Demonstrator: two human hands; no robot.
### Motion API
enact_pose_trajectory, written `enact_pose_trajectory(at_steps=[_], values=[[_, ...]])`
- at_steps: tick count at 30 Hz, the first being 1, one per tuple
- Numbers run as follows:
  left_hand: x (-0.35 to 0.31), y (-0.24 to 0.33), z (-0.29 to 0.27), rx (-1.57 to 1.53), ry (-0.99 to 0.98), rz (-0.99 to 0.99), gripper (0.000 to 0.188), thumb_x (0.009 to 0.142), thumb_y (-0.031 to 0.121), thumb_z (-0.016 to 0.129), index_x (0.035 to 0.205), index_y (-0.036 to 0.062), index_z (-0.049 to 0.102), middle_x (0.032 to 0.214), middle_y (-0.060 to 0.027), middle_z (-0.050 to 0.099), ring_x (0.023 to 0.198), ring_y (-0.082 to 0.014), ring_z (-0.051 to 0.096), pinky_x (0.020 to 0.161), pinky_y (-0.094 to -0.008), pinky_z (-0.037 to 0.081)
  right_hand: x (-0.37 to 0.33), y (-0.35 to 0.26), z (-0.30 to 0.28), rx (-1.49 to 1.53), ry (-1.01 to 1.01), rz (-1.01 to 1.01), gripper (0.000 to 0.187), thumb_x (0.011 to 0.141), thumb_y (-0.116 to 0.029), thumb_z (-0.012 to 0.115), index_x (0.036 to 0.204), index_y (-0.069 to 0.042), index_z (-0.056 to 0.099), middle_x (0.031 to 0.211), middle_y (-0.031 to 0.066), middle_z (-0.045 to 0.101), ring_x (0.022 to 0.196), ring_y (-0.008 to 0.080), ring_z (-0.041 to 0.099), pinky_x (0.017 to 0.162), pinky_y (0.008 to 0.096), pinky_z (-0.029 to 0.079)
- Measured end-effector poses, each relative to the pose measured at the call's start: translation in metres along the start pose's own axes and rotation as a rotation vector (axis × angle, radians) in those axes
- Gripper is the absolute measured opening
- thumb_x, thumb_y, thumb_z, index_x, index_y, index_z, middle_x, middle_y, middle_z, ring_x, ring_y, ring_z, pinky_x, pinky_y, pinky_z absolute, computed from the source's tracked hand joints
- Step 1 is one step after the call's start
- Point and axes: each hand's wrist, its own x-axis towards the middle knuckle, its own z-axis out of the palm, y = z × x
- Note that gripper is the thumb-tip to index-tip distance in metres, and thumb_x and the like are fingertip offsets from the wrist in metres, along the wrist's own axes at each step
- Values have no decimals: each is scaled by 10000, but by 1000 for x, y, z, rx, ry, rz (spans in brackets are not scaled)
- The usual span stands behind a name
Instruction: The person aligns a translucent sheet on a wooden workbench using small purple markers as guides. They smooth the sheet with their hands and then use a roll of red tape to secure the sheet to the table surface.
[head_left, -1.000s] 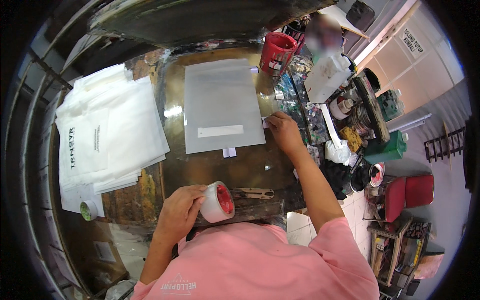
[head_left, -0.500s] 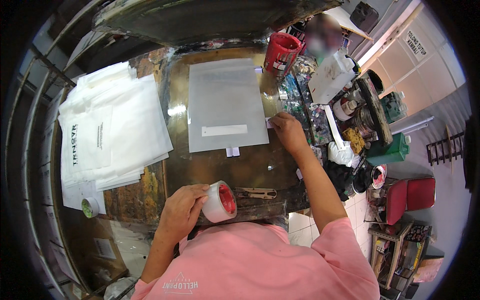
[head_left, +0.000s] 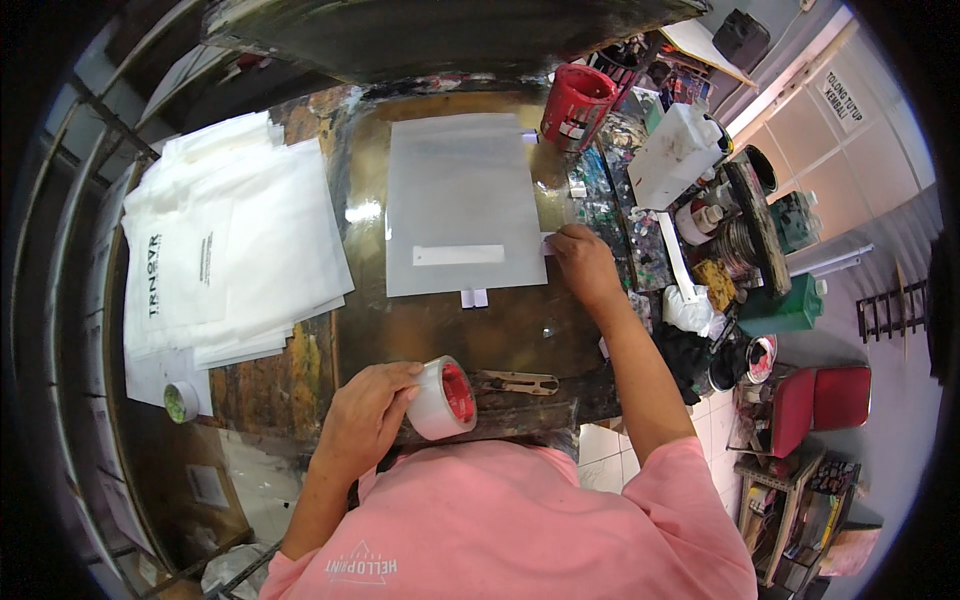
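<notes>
A translucent plastic sheet (head_left: 460, 190) lies flat on the shiny brown board (head_left: 440, 335) before me, with a white strip (head_left: 458, 255) showing near its lower edge. Small pale tabs sit along the sheet's border: a lower tab (head_left: 474, 298) and an upper right tab (head_left: 530, 136). At the sheet's right edge, my right hand (head_left: 588, 265) has its fingers closed at a third white tab (head_left: 548, 243), partly hidden by the fingertips. My left hand (head_left: 368, 415) grips a roll of clear packing tape (head_left: 432, 402) with a red core, by the board's near edge.
White printed plastic bags (head_left: 250, 240) are stacked at left, near a small green tape roll (head_left: 181, 402). A utility knife (head_left: 515, 383) lies beside the packing tape. A red tub (head_left: 578, 105), a white jerrycan (head_left: 675, 155) and a green jug (head_left: 785, 305) crowd the right. A dark frame (head_left: 450, 40) hangs behind.
The view has shifted slightly, so the sheet and table appear a little higher and farther right. Both hands keep nearly the same places and grips.
</notes>
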Motion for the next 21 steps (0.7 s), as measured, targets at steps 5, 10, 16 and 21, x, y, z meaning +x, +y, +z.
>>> enact_pose_trajectory(at_steps=[5, 10, 16, 21], values=[[-3, -2, 0, 7, 10, 3, 122, 952, 43, 678, 1060, -2, 644, 1143, -161, 730, 1015, -370, 696, 881, -443, 556, 2, 3, 4, -10, -48, 4, 115, 854, -82, 671, 936, -75, 751, 1019, 113, 715, 995, 345, 689, 850, 452, 576], [-1, 1, -3, -6, 11, -3, 94, 952, 31, 668, 1039, -6, 663, 1134, -169, 741, 1034, -365, 710, 898, -438, 561, 16, 17, 11, -61, -80, -1, 161, 845, -81, 698, 994, -64, 755, 1002, 130, 716, 969, 357, 700, 864, 446, 569], [-5, 0, -11, -12, 43, -44, 89, 946, 8, 668, 1033, -9, 670, 1136, -170, 747, 1047, -354, 719, 912, -433, 565, 8, -3, 9, -407, -260, -4, 277, 917, -158, 634, 1161, -94, 747, 1161, 113, 737, 1153, 350, 656, 1088, 530, 460], [-13, -3, -15, -16, 64, -36, 95, 947, 7, 666, 1041, -6, 673, 1137, -164, 747, 1045, -350, 719, 914, -428, 565, -18, -36, 2, -431, -234, 33, 467, 1061, -361, 465, 1408, -83, 610, 1429, 152, 629, 1394, 379, 513, 1155, 732, 264]])
